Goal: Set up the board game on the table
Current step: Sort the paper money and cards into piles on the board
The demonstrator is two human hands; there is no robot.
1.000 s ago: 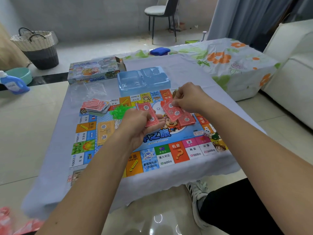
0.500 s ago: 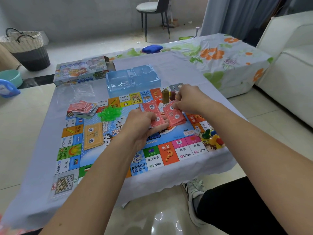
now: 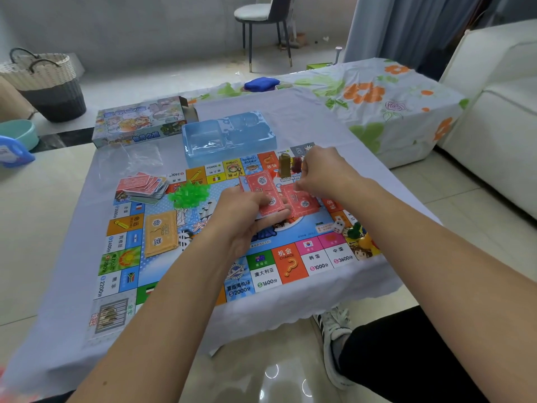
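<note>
One board point(image 3: 270, 269), one box point(image 3: 139, 123), one tray point(image 3: 229, 138), one die point(image 3: 338, 226).

Bare lilac-covered surface point(image 3: 293, 117) open behind the clear blue plastic tray point(image 3: 226, 135). Open also at the near-left corner of the colourful paper game board point(image 3: 116, 286). Left side blocked by the loose pile of red cards point(image 3: 141, 184), the heap of green plastic houses point(image 3: 190, 193) and the orange card stack point(image 3: 161, 232). Right edge crowded by the white die point(image 3: 338, 225) and small coloured pawns point(image 3: 359, 235). Upright brown token point(image 3: 284, 165) just beyond the hands.
</note>
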